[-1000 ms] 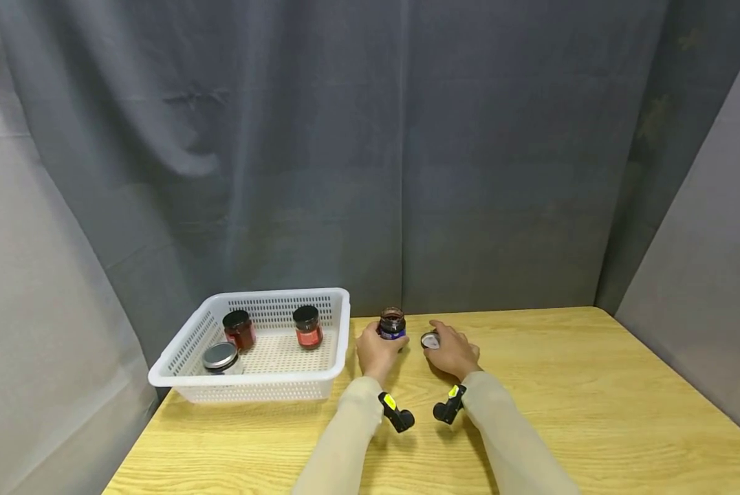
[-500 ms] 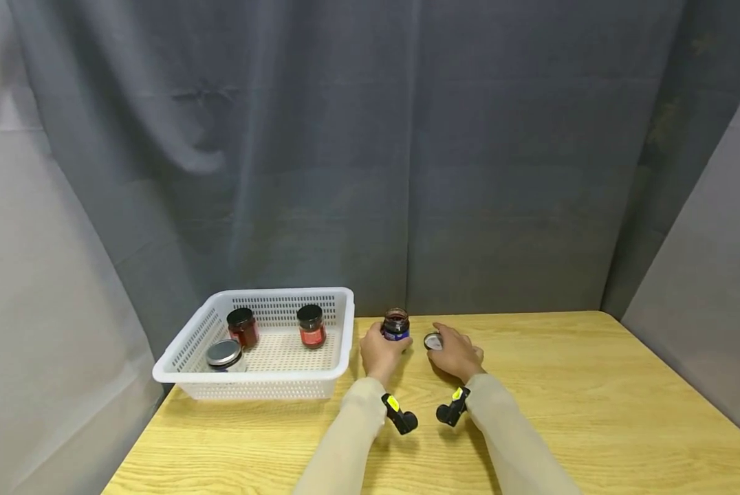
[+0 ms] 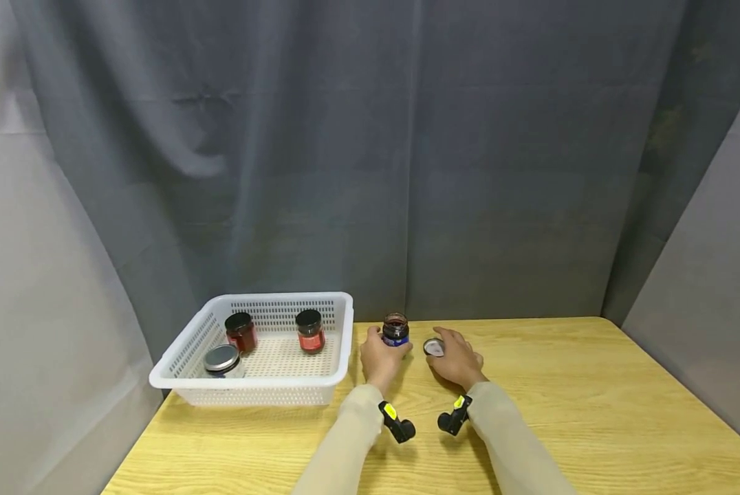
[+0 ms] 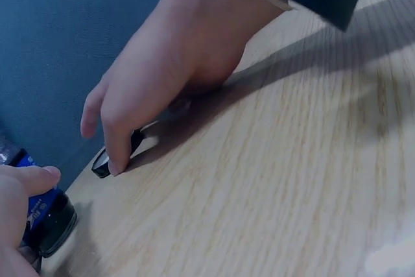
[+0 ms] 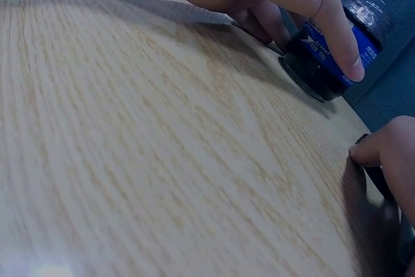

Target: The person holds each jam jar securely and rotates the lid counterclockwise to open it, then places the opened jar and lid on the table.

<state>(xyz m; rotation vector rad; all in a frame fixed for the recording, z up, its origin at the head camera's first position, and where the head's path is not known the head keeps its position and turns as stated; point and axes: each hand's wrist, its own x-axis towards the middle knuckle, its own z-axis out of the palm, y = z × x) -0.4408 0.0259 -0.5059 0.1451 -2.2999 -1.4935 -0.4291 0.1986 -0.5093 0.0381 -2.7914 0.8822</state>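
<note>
My left hand (image 3: 380,359) grips a dark open-topped jar (image 3: 396,330) with a blue label, upright on the wooden table. The right wrist view shows the thumb across the blue label of the jar (image 5: 331,47). To the right of it, my right hand (image 3: 456,359) has its thumb and fingers around a lid (image 3: 434,347) that lies with its pale inside facing up. In the left wrist view the right hand (image 4: 155,63) touches the edge of the black-rimmed lid (image 4: 102,162). Jar and lid stand apart.
A white perforated basket (image 3: 258,382) stands to the left on the table (image 3: 593,399). In it are two dark-lidded jars, one at left (image 3: 241,333) and one at right (image 3: 311,332), and a silver-lidded jar (image 3: 223,362). A grey curtain (image 3: 320,172) hangs behind.
The head view has shifted slightly. Both hands keep their places at the jar and the lid, with no clear movement of either object.
</note>
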